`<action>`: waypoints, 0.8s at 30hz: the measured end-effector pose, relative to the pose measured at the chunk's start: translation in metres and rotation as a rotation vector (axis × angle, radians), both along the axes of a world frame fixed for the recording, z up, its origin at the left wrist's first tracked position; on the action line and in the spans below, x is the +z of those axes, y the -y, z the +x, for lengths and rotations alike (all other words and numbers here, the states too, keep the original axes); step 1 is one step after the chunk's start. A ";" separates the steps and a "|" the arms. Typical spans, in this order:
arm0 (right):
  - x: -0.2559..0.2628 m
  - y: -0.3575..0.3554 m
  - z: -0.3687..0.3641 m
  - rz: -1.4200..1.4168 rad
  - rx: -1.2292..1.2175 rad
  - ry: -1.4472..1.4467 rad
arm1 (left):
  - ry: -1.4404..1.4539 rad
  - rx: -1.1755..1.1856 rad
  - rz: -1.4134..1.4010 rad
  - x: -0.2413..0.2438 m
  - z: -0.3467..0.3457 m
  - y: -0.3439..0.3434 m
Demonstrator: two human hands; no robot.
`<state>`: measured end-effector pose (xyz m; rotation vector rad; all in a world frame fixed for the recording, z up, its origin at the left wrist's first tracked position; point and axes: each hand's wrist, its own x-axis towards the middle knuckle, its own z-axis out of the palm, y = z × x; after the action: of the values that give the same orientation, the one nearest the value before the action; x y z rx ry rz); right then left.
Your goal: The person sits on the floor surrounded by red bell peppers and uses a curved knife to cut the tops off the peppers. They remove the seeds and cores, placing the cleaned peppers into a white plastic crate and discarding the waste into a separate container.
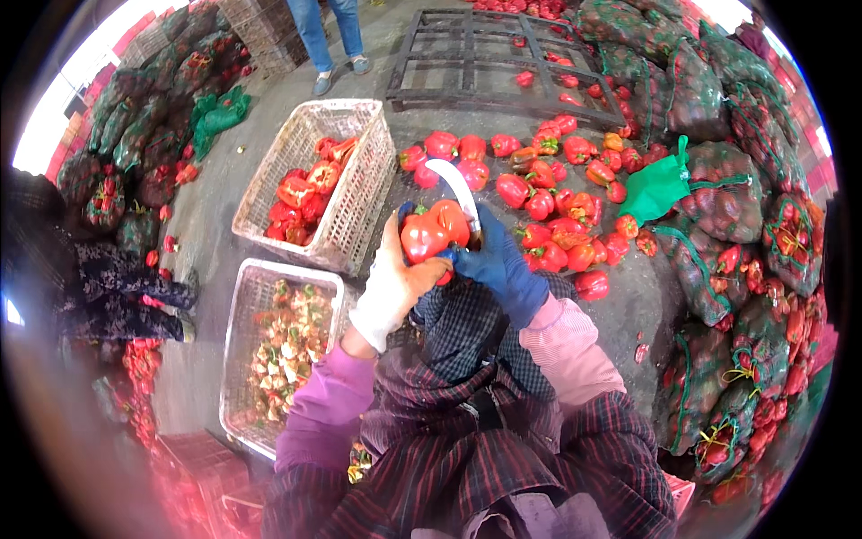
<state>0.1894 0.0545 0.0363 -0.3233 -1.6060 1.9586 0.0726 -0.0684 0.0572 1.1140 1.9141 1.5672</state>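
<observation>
A large red bell pepper (425, 234) is held up in front of my lap. My left hand (397, 283), in a white glove with orange-stained fingers, grips it from the left side. My right hand (502, 259) wears a blue glove and holds a curved knife (458, 183), its blade pointing up and to the left behind the pepper. The right fingertips also touch the pepper's lower right. Most of the knife's handle is hidden in the glove. Many loose red peppers (539, 205) lie on the floor just beyond my right hand.
Left of me stand a plastic crate (387, 182) with cut red peppers and another crate (232, 350) with pepper cores. Mesh sacks (724, 192) of peppers line the right side. A metal frame (465, 101) lies ahead, near a standing person (330, 34). Another person (128, 290) is at the left.
</observation>
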 end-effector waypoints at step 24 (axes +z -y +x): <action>0.000 0.008 -0.088 -0.400 -0.195 -0.039 | 1.382 -0.264 0.984 -0.001 -0.006 0.036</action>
<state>0.1014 0.0460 0.0364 -0.5710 -1.1029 2.1065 0.0661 -0.1042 0.0557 0.2245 0.0728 2.1935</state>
